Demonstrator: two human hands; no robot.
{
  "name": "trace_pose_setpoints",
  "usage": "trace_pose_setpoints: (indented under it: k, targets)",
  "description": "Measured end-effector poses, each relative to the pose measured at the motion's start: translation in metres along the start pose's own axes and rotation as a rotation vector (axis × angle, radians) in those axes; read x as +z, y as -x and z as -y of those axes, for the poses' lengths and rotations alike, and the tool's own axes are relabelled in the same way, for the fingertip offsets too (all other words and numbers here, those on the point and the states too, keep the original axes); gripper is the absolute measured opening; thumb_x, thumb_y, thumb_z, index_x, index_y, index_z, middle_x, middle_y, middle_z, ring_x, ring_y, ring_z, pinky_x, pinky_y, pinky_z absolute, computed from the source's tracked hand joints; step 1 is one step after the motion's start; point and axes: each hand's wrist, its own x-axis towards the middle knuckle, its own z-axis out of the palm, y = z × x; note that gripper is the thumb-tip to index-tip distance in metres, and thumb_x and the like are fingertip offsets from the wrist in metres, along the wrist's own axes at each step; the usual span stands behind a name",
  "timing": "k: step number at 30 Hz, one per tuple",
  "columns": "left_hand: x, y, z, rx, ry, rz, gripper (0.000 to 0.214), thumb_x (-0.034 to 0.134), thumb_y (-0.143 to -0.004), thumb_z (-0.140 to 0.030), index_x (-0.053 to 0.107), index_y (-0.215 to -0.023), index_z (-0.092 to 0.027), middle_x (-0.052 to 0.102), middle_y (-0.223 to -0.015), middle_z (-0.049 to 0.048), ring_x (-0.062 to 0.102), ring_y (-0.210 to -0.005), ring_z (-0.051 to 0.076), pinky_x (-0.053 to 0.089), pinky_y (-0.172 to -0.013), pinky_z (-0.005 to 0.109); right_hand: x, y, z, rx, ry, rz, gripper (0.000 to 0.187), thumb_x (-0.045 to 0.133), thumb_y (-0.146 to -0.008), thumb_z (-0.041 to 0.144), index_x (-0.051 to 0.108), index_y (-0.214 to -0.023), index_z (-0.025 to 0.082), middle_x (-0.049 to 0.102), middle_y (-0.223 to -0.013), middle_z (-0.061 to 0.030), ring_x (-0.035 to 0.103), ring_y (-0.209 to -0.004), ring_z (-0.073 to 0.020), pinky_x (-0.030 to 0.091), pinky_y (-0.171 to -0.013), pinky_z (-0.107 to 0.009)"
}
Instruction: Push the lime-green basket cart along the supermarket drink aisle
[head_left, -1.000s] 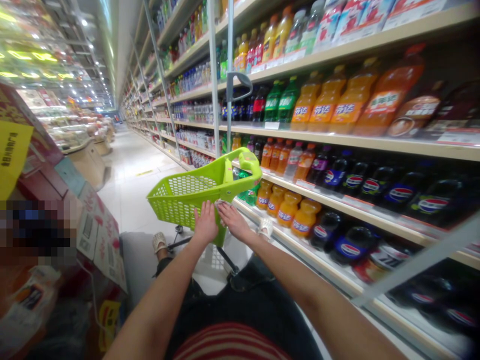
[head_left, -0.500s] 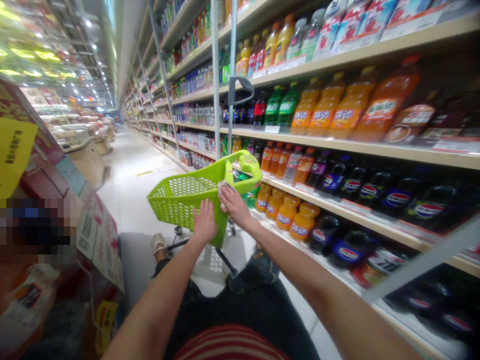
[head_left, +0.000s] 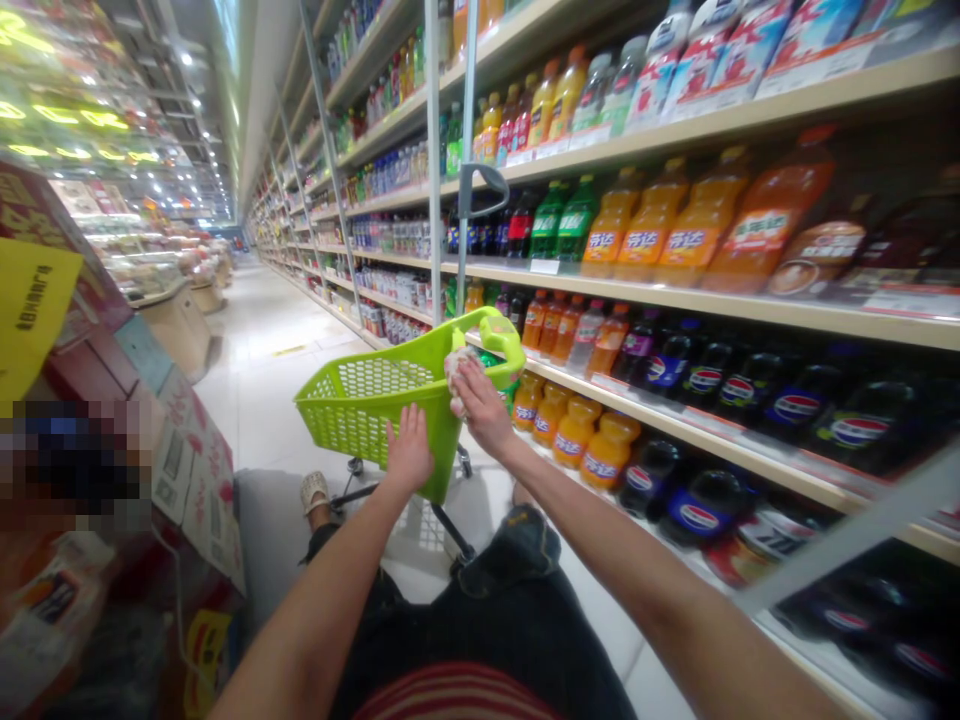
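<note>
A lime-green shopping cart [head_left: 360,425] with perforated basket walls stands between my feet on dark wheeled legs. My left hand [head_left: 410,450] lies flat against the near side of its basket, fingers stretched out and holding nothing. My right hand [head_left: 484,408] presses a crumpled whitish cloth [head_left: 454,368] against the basket's upper rim, close to the handle [head_left: 504,340]. Part of the cloth is hidden under the fingers.
Long shelves [head_left: 675,310] of drink bottles run along the right side, close to the cart. A grey metal post with a hook [head_left: 480,190] rises behind the handle. Stacked boxes [head_left: 196,470] stand at the left. Ahead, a white-tiled aisle [head_left: 259,310] stretches away.
My right hand and the cloth have slid a little to the right along the rim, towards the handle. My left hand stays on the basket side.
</note>
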Motion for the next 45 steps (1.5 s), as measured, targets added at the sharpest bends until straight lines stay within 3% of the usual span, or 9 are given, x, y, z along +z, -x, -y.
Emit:
trace_pose_setpoints:
  k: [3,6,9,14,17,24,32,42,45]
  targets:
    - [-0.003,-0.008,-0.003,0.003,0.008,-0.015,0.074,0.044,-0.071,-0.020,0.017,-0.139,-0.011,0.012,-0.149,0.0105,0.005,-0.136,0.024,0.013,-0.108,0.051,-0.002,-0.010,-0.005,0.041,0.081,0.028,0.041,0.041,-0.087,0.019,0.045,-0.128,0.013,0.040,-0.136,-0.0134,0.017,-0.134,-0.0206,0.027,-0.107,-0.046]
    - [-0.011,-0.024,-0.003,-0.015,0.023,-0.042,0.075,0.046,-0.071,-0.021,0.015,-0.139,-0.013,0.011,-0.149,0.0097,0.006,-0.136,0.023,0.013,-0.108,0.049,0.005,-0.004,-0.007,0.064,0.137,0.147,0.039,0.041,-0.086,0.015,0.048,-0.125,0.013,0.043,-0.134,-0.0140,0.020,-0.133,-0.0216,0.027,-0.106,-0.048]
    - [-0.021,-0.042,0.003,-0.050,0.041,-0.027,0.076,0.049,-0.072,-0.025,0.015,-0.139,-0.014,0.010,-0.149,0.0101,0.008,-0.136,0.024,0.013,-0.108,0.050,0.005,0.000,-0.010,0.057,0.150,0.163,0.037,0.041,-0.087,0.015,0.050,-0.122,0.011,0.044,-0.133,-0.0152,0.021,-0.133,-0.0220,0.029,-0.105,-0.046]
    - [-0.032,-0.060,0.018,-0.038,0.122,0.211,0.083,0.053,-0.069,-0.030,0.011,-0.140,-0.020,0.009,-0.149,0.0093,0.009,-0.136,0.025,0.013,-0.106,0.054,-0.020,-0.010,-0.024,0.021,0.127,0.038,0.037,0.040,-0.088,0.021,0.050,-0.123,0.014,0.044,-0.133,-0.0128,0.023,-0.133,-0.0210,0.028,-0.106,-0.045]
    - [-0.034,-0.059,0.022,-0.022,0.145,0.259,0.087,0.054,-0.068,-0.031,0.009,-0.140,-0.020,0.008,-0.149,0.0091,0.009,-0.136,0.025,0.014,-0.105,0.055,-0.027,-0.010,-0.033,0.051,0.151,0.011,0.038,0.039,-0.087,0.019,0.049,-0.124,0.015,0.042,-0.135,-0.0120,0.022,-0.133,-0.0220,0.027,-0.106,-0.047]
    - [-0.033,-0.051,0.019,-0.018,0.121,0.236,0.090,0.056,-0.067,-0.032,0.007,-0.140,-0.019,0.008,-0.149,0.0094,0.012,-0.136,0.025,0.013,-0.104,0.057,-0.014,0.002,-0.043,0.100,0.181,0.032,0.043,0.041,-0.083,0.018,0.045,-0.126,0.013,0.042,-0.134,-0.0155,0.021,-0.133,-0.0253,0.026,-0.103,-0.053]
    - [-0.028,-0.055,0.028,-0.022,0.145,0.271,0.092,0.056,-0.067,-0.029,0.001,-0.141,-0.021,0.002,-0.150,0.0065,0.005,-0.136,0.025,0.010,-0.105,0.058,-0.015,-0.009,-0.046,0.080,0.218,0.126,0.054,0.050,-0.070,0.022,0.047,-0.122,0.008,0.042,-0.132,-0.0174,0.028,-0.127,-0.0313,0.027,-0.102,-0.051]
    - [-0.017,-0.071,0.041,-0.080,0.207,0.266,0.097,0.058,-0.064,-0.031,0.000,-0.141,-0.019,-0.003,-0.149,0.0065,0.001,-0.136,0.026,0.016,-0.105,0.055,0.007,-0.025,-0.047,0.147,0.254,0.164,0.055,0.043,-0.079,0.046,0.051,-0.118,0.009,0.046,-0.127,-0.0166,0.033,-0.123,-0.0294,0.026,-0.101,-0.046]
    - [-0.015,-0.076,0.042,-0.067,0.220,0.254,0.097,0.058,-0.063,-0.031,0.001,-0.141,-0.021,-0.003,-0.149,0.0053,0.001,-0.136,0.025,0.017,-0.105,0.054,0.015,-0.030,-0.054,0.187,0.280,0.138,0.051,0.041,-0.081,0.046,0.054,-0.114,0.009,0.049,-0.124,-0.0161,0.036,-0.120,-0.0292,0.028,-0.099,-0.044]
